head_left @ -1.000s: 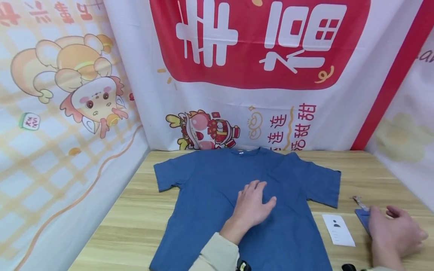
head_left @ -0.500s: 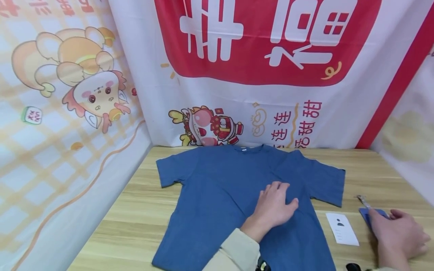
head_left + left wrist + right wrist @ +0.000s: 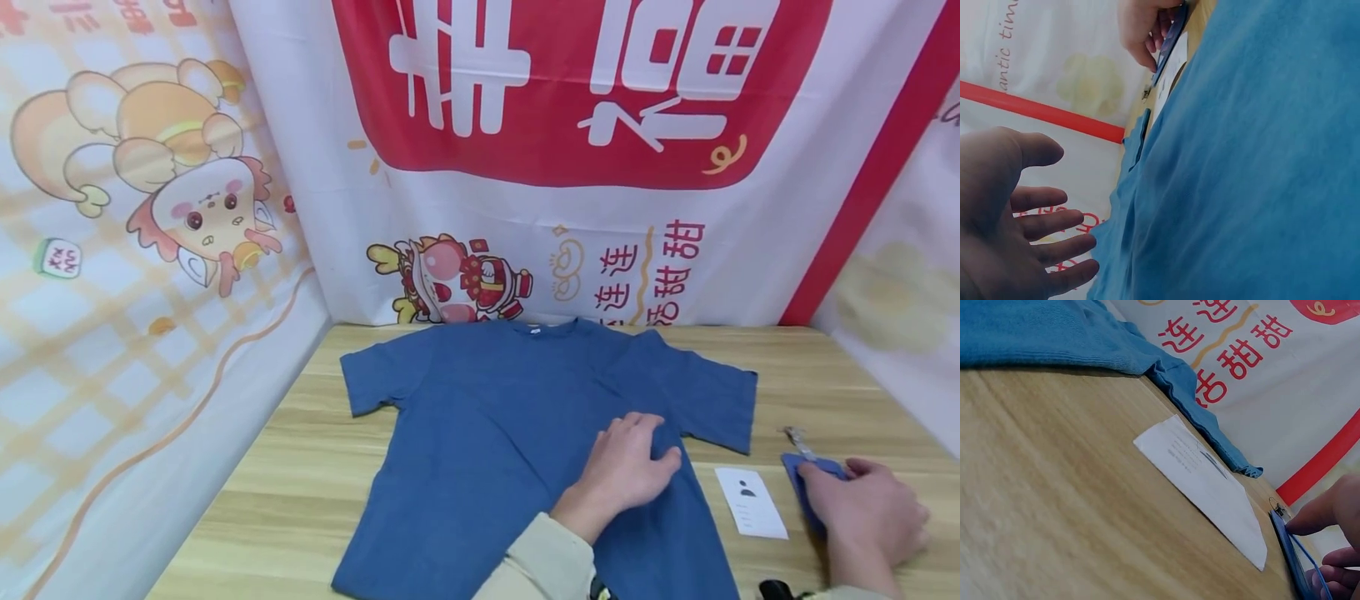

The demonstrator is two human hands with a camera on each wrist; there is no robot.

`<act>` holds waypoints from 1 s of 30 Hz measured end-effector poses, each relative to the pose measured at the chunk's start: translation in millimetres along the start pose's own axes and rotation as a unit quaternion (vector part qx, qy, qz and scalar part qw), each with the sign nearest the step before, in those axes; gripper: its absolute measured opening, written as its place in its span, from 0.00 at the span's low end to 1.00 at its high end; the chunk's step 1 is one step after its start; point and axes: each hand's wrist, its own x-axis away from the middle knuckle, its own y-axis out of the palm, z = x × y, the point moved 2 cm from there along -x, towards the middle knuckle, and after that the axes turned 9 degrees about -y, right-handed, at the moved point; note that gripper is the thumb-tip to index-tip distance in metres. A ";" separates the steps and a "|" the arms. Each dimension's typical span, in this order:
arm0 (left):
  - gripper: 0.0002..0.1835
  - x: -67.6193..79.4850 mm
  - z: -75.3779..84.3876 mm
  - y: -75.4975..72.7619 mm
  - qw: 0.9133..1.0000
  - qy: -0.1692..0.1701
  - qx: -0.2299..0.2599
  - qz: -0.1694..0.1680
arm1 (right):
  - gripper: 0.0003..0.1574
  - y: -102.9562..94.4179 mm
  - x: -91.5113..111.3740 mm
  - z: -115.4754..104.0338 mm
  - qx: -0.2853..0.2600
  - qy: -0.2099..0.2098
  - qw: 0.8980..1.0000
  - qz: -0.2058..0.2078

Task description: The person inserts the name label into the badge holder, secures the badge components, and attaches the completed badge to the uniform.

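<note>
Writing first: rear cloth (image 3: 315, 142) has two big white characters on red, 幸 and 福, top centre of head view, cropped by the top edge; below them smaller red ones, 连 twice and 甜 twice, readable in right wrist view
Right-hand cloth (image 3: 1072, 56): "antic tim", cropped, upper left of left wrist view
Left-hand cloth (image 3: 142, 333): characters at upper left of head view, too blurred to read
White card (image 3: 751, 503), lower right of head view: a person icon plus printed lines, too small to read. Shirt's neck label (image 3: 536, 331) likewise unreadable

Count: 1 blue shirt (image 3: 465, 467), 2 short sleeves out, spread flat across lower centre; 1 card; 1 blue badge holder (image 3: 1287, 551), right of the card and apart from it, with 1 metal clip (image 3: 797, 440) at its far end; 2 hands. All items on one wood-grain table (image 3: 285, 483)

Left hand (image 3: 630, 467): over the shirt's right half as seen, fingers spread wide, thumb out, holding nothing; can't tell if it touches cloth
Right hand (image 3: 870, 512): far lower right, grips the badge holder, thumb on its face near the clip end, other fingers curled at its edge
</note>
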 end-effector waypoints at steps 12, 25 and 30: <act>0.23 -3.3 11.3 14.4 0.999 0.027 -0.011 -0.025 | 0.52 1.6 -5.0 3.3 0.034 -0.003 0.999 -0.032; 0.23 -5.0 30.3 31.3 0.994 0.059 -0.083 -0.029 | 0.49 3.3 -5.4 2.4 0.021 0.005 1.000 -0.021; 0.22 -4.8 33.9 37.9 0.990 0.075 -0.118 -0.024 | 0.47 1.7 -1.7 0.3 0.005 0.005 1.000 -0.013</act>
